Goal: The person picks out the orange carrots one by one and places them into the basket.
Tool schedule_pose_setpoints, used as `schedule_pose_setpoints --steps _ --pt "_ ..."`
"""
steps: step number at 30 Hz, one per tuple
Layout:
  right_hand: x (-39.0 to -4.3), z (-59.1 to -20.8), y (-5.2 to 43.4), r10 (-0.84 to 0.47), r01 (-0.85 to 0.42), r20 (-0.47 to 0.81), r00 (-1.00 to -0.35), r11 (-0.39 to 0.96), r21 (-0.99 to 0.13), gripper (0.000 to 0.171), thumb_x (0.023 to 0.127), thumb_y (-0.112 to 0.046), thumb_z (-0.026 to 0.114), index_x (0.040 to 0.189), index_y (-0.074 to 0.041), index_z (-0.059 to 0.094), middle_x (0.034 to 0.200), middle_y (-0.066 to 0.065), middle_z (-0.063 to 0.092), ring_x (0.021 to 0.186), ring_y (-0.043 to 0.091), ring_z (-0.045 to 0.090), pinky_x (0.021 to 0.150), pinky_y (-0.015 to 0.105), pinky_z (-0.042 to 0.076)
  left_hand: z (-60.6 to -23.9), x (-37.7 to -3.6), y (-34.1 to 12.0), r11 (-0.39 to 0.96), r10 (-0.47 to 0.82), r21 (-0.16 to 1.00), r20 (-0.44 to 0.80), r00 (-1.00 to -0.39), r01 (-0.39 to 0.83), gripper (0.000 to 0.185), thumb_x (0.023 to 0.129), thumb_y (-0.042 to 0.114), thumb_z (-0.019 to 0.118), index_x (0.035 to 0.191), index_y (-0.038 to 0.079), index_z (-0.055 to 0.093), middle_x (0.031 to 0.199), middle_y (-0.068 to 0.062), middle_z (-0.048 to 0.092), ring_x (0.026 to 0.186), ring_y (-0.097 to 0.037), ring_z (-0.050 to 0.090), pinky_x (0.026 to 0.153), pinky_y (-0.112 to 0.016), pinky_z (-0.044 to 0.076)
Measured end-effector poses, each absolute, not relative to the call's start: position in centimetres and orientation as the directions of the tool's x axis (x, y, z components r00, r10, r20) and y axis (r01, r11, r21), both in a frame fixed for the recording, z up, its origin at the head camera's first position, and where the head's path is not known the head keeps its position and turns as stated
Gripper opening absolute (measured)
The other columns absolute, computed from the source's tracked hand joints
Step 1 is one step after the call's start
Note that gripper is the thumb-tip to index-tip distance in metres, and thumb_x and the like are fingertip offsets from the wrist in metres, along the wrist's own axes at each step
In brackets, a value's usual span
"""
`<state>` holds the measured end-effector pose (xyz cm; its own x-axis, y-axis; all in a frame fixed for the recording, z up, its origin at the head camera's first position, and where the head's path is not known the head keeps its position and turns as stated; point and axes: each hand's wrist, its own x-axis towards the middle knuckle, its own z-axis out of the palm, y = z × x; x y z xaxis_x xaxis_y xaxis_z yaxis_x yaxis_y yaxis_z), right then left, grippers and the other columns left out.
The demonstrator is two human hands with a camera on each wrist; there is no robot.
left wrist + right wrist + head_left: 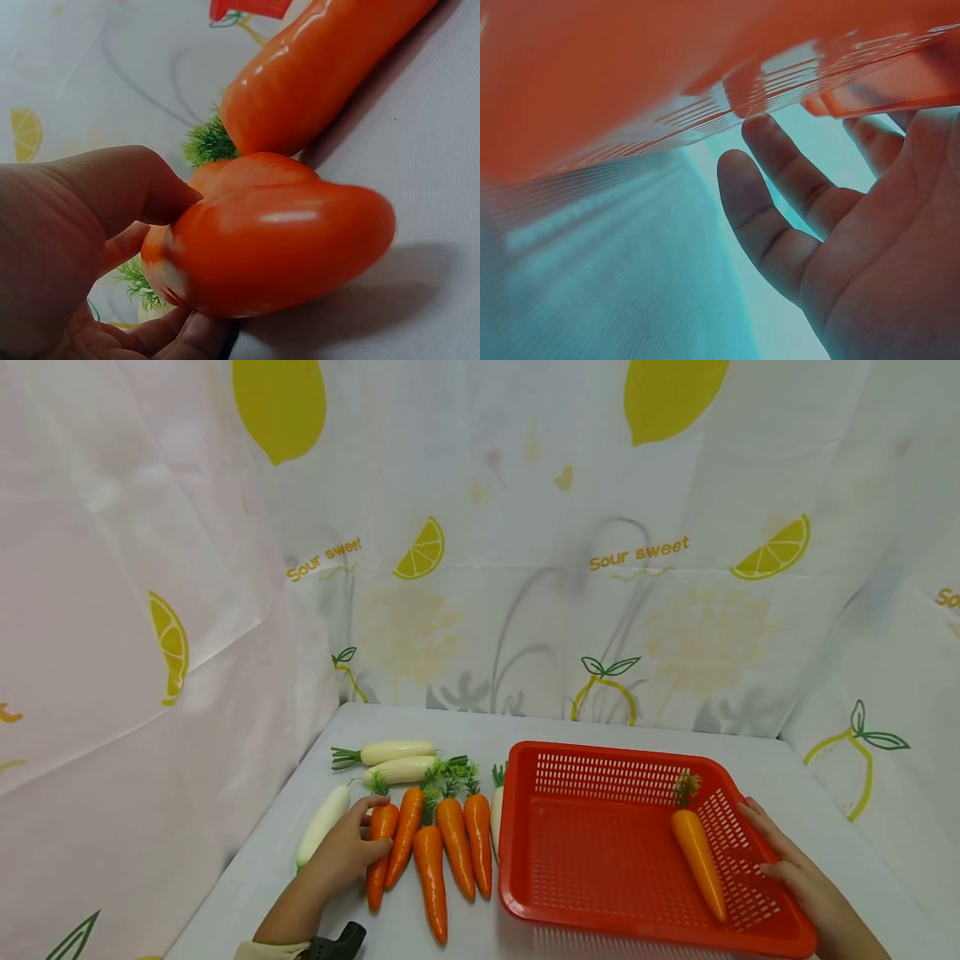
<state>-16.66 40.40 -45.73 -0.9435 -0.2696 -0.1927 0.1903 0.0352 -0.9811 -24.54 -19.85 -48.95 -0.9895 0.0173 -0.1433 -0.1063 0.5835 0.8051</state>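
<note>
One carrot (699, 862) lies in the red basket (600, 760), toward three o'clock; we count five more at nine o'clock. Our left hand (341, 852) curls round the leftmost carrot (378, 852); our right hand (787, 860), fingers seemingly straight, props the basket's edge

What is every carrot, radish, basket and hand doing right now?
Left hand: grips the leftmost carrot in the row on the table.
Other four row carrots: lying loose, side by side.
White radishes: lying on the table, untouched.
Red basket: holds one carrot, right edge lifted.
Basket carrot: lying inside, by the right wall.
Right hand: fingers straight under the basket's right rim.
</note>
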Motion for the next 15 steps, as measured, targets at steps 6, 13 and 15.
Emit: schedule_pose_setpoints --steps 6,13,15 --pt "-16.5 -45.5 40.3 -0.262 0.223 -0.22 -0.94 0.019 -0.975 0.066 0.101 -0.011 0.032 0.152 -0.043 0.005 0.153 -0.031 -0.014 0.107 -0.017 0.047 0.088 0.056 0.048 -48.8 -24.4 -19.9 0.548 0.024 0.829 -0.151 -0.988 -0.113 0.063 0.08 0.017 0.072 0.137 0.02 0.045 0.125 -0.016 0.055 0.111 -0.03 0.058 0.076 -0.037 0.053" --pt "-16.4 -45.6 40.3 -0.244 0.251 -0.249 -0.937 0.024 -0.968 0.066 0.101 -0.013 0.034 0.151 -0.046 0.007 0.154 -0.031 -0.014 0.106 -0.016 0.048 0.088 0.057 0.048 -48.1 -24.1 -19.6 0.526 0.019 0.842 -0.149 -0.989 -0.117 0.064 0.081 0.021 0.073 0.138 0.022 0.044 0.131 -0.019 0.05 0.114 -0.033 0.056 0.079 -0.04 0.053" --pt "-16.5 -45.6 40.4 -0.25 0.236 -0.236 -0.939 0.033 -0.971 0.064 0.102 -0.013 0.032 0.151 -0.045 0.006 0.154 -0.031 -0.014 0.107 -0.016 0.047 0.088 0.056 0.048 -47.9 -24.1 -19.4 0.514 0.014 0.848 -0.154 -0.988 -0.125 0.064 0.082 0.022 0.073 0.138 0.023 0.044 0.132 -0.019 0.049 0.114 -0.033 0.055 0.08 -0.04 0.052"
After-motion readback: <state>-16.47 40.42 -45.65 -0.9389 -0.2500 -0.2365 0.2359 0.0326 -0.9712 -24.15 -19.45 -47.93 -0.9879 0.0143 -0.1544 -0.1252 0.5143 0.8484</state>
